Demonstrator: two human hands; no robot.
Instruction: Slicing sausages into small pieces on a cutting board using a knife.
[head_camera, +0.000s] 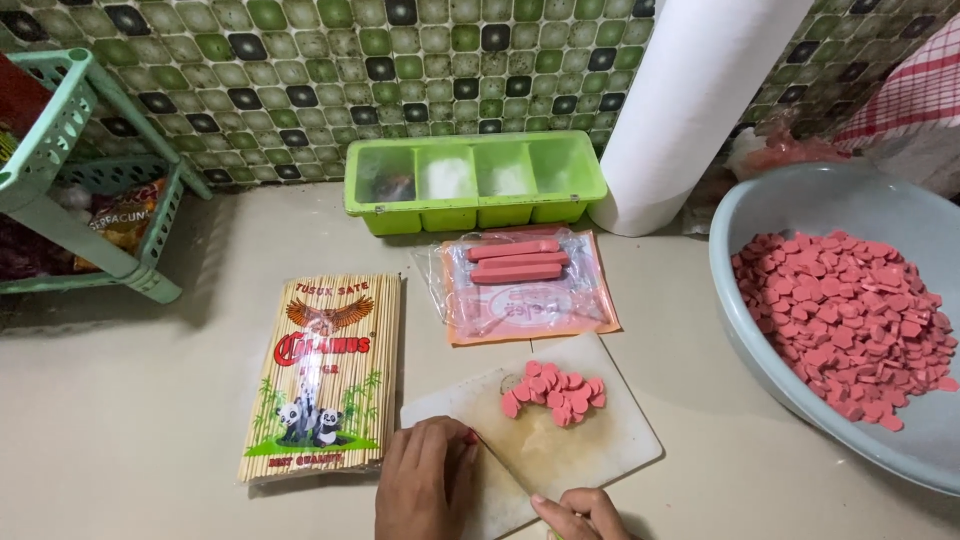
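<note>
Pink sausage slices (850, 325) fill the grey basin (760, 190).

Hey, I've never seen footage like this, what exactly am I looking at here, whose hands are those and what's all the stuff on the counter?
This is one picture from a camera worn on a person's head, looking down at a beige kitchen counter. No machine is involved; the two bare hands at the bottom edge belong to the wearer.

The left hand presses a pink sausage end down on a white plastic cutting board. The right hand holds a knife whose blade angles across the board. A small pile of pink sausage slices sits on the board.

Around it: a clear packet of whole pink sausages, a packet of bamboo skewers, a green four-compartment box, a white paper roll, and a grey basin full of slices.
</note>
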